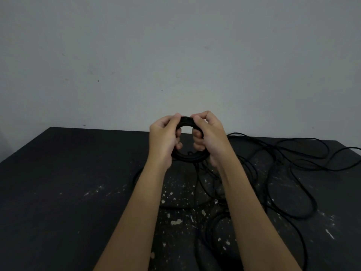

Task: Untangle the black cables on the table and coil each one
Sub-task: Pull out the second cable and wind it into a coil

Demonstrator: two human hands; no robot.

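Over the table point(58, 173), near its far edge, left hand point(163, 139) and right hand point(212, 137) grip the coil point(185, 157), loose cables point(293, 163) sprawling right.

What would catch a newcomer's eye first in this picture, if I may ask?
First, the raised hands at the centre: the left hand and the right hand both grip a wound coil of black cable above the dark table. Next, loose black cables sprawl in tangled loops over the table's right half.

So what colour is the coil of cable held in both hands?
Black; the coil shows best in the head view.
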